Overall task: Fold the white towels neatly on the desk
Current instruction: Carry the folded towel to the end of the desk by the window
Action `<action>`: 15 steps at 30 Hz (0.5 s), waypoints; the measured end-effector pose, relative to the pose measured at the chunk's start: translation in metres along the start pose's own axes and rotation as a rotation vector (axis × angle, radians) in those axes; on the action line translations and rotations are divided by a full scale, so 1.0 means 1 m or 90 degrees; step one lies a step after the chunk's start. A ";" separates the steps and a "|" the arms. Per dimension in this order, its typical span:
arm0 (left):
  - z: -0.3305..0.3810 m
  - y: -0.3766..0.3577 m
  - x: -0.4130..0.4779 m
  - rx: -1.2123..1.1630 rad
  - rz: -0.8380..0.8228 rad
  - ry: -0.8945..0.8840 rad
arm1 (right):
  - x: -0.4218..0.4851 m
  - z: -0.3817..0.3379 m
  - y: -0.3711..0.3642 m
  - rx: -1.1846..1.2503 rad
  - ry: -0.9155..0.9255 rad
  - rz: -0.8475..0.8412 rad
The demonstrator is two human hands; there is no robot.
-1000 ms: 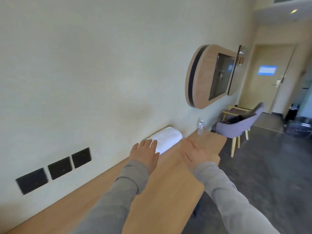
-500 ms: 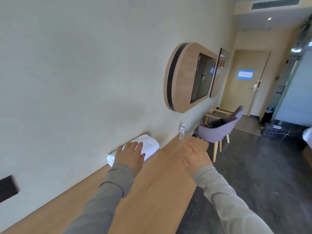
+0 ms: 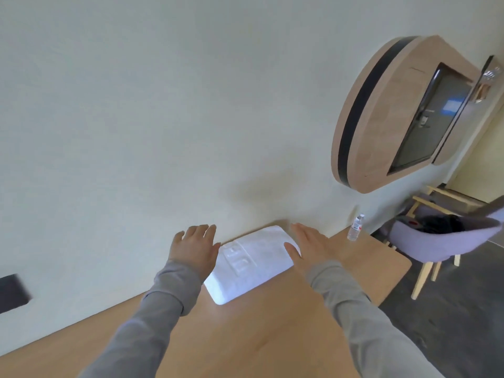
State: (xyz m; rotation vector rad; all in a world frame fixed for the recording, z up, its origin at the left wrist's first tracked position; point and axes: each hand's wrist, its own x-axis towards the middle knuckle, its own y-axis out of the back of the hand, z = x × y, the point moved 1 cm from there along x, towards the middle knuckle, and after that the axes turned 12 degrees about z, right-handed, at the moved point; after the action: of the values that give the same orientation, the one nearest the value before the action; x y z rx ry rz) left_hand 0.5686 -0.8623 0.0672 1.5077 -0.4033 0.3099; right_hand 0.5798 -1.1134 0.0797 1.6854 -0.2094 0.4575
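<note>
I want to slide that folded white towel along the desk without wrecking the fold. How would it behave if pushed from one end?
The towel looks thick and soft, so it would probably bunch rather than slide as one piece. Its layers seem loose, so the top may creep off the bottom. Pressing from both ends, where the left hand and right hand now sit, likely keeps it together.

Hands now flank the towel

The right hand (image 3: 311, 248) has moved from the bare desk (image 3: 261, 336) to the towel's (image 3: 252, 261) right end; the left hand (image 3: 195, 248) has slid off to its left end.
</note>
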 end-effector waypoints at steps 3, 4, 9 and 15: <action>-0.002 -0.014 0.012 0.017 -0.006 0.051 | 0.029 0.009 -0.022 -0.006 0.059 -0.003; 0.001 -0.019 0.018 0.026 -0.005 0.068 | 0.041 0.013 -0.030 0.000 0.077 -0.007; 0.029 -0.037 0.055 0.072 0.025 0.131 | 0.096 0.045 -0.062 0.056 0.146 -0.019; 0.079 -0.068 0.084 0.082 0.017 0.210 | 0.142 0.089 -0.098 0.115 0.214 -0.057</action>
State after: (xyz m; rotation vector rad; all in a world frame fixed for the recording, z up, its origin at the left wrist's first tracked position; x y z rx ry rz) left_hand 0.6680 -0.9484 0.0448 1.5434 -0.1437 0.6048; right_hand 0.7617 -1.1664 0.0403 1.7545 0.1569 0.6995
